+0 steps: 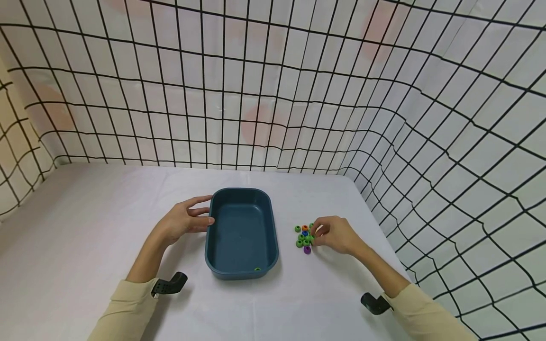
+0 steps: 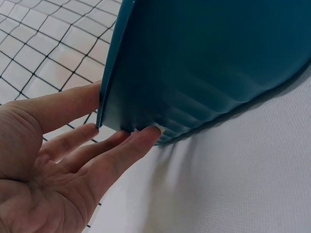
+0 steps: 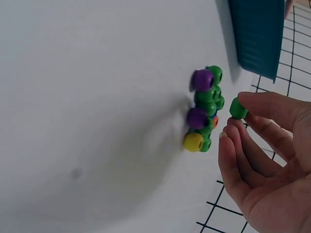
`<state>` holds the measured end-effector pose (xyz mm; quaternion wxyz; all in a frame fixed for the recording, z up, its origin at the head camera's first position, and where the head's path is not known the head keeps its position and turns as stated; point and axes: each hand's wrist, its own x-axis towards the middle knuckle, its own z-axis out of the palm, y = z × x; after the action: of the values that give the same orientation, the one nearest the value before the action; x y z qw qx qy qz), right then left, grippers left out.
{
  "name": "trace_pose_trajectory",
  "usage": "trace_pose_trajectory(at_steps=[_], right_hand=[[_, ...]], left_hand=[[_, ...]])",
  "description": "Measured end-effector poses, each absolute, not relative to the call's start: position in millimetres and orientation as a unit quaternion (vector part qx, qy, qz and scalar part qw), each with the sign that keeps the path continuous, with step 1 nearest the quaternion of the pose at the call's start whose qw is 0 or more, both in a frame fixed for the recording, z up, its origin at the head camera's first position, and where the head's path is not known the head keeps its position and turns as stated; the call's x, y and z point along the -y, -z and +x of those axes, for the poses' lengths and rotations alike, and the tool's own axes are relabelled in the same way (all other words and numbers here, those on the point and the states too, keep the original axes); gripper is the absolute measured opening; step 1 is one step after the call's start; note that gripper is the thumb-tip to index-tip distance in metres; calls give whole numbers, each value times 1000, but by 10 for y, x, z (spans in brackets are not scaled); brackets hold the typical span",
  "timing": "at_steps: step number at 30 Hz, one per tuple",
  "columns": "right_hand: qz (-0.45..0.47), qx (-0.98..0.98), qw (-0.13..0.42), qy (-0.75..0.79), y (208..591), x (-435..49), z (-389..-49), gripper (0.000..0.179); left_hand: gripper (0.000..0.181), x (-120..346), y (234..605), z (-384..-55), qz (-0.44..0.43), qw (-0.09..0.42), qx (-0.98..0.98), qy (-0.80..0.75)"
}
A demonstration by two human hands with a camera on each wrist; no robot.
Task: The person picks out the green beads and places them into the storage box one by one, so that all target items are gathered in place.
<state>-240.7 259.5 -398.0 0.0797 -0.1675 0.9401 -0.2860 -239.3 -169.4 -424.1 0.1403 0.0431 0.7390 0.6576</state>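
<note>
At the long left side of a blue plastic tub [image 1: 241, 227], my left hand [image 1: 184, 219] holds the rim. Its thumb laps over the edge, and the other fingers lie along the ribbed outer wall [image 2: 194, 97]. My right hand [image 3: 272, 145] pinches a green bead [image 3: 238, 108] between thumb and fingertip, just above the table. Beside it is a cluster of round holed beads, mostly green [image 1: 299, 243], with an orange bead [image 1: 304, 228], purple beads [image 3: 203, 80] and a yellow bead [image 3: 193, 142]. One green bead [image 1: 257, 269] lies inside the tub by its near wall.
A white cloth [image 1: 256, 312] covers the table. Black netting [image 1: 256, 85] over pale sheeting rises at the back and along the right side [image 1: 460, 156]. Each wrist wears a black camera mount [image 1: 170, 284].
</note>
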Motion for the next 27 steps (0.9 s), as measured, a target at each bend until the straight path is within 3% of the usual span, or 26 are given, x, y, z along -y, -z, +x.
trace_pose_trajectory(at_steps=[27], right_hand=[[-194, -932, 22, 305, 3577, -2021, -2677, 14]], left_hand=[[82, 1707, 4231, -2384, 44, 144, -736, -660]])
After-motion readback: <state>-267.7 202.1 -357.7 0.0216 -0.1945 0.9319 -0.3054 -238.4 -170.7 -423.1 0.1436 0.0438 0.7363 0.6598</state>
